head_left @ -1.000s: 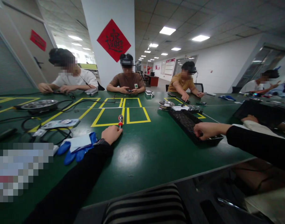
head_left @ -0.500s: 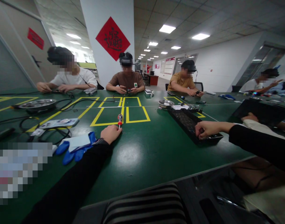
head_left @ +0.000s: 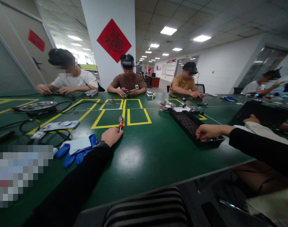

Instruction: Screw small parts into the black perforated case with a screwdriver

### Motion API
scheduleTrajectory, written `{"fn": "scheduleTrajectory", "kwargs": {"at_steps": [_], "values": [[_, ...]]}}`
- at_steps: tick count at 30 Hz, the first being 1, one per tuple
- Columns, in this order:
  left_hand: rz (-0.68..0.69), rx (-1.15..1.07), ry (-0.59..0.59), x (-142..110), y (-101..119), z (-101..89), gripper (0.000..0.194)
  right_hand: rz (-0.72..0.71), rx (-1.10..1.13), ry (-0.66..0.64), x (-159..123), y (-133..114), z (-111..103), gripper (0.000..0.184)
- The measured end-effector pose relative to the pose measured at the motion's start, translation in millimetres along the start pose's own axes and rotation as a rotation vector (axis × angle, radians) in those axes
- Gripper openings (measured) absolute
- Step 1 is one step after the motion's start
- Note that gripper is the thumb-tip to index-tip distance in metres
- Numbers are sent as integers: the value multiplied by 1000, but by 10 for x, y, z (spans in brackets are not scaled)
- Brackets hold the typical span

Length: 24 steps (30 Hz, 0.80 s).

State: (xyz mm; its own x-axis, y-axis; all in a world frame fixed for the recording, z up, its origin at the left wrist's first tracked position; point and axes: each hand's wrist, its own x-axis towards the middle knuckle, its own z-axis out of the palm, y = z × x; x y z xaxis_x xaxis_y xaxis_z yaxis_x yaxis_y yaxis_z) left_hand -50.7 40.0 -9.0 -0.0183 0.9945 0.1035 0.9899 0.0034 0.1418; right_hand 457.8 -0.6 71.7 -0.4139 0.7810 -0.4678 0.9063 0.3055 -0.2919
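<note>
My left hand (head_left: 111, 136) rests on the green table, its fingers closed on the metal shaft of a screwdriver (head_left: 121, 121). The screwdriver's clear and red handle points away from me, by the yellow tape lines. Over on the right, my right hand (head_left: 206, 131) reaches into the near end of a long black tray (head_left: 183, 123). Its fingertips are pressed together low in the tray; whatever is between them is hidden. Small parts, too small to name, lie in the tray beneath that hand.
Blue and white gloves (head_left: 79, 149) lie by my left forearm, with cables and a pale flat case (head_left: 60, 125) beyond. Metal bowls (head_left: 37, 106) stand left and behind the tray. A person's hand (head_left: 251, 119) holds a dark panel (head_left: 259, 113) at right. Several people sit opposite.
My right hand has shifted slightly left within the tray, its fingers now pointing more downward. My left hand and the screwdriver have stayed put.
</note>
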Motion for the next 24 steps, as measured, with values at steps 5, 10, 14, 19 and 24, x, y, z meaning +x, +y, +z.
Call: {"fn": "scheduleTrajectory", "kwargs": {"at_steps": [5, 10, 14, 19, 24], "values": [[-4, 7, -1, 3, 7, -3, 54, 38, -84, 22, 25, -1, 38, 29], [-6, 7, 4, 13, 4, 9, 53, 45, -138, 88, 43, 17, 46, 27], [8, -8, 5, 2, 3, -3, 53, 51, -184, 225, 8, 5, -143, 28], [9, -18, -2, -7, 13, -24, 53, 177, -360, 676, -65, 88, -331, 53], [5, -2, 2, 5, 11, -6, 53, 201, -194, 214, -148, 188, -166, 53]]}}
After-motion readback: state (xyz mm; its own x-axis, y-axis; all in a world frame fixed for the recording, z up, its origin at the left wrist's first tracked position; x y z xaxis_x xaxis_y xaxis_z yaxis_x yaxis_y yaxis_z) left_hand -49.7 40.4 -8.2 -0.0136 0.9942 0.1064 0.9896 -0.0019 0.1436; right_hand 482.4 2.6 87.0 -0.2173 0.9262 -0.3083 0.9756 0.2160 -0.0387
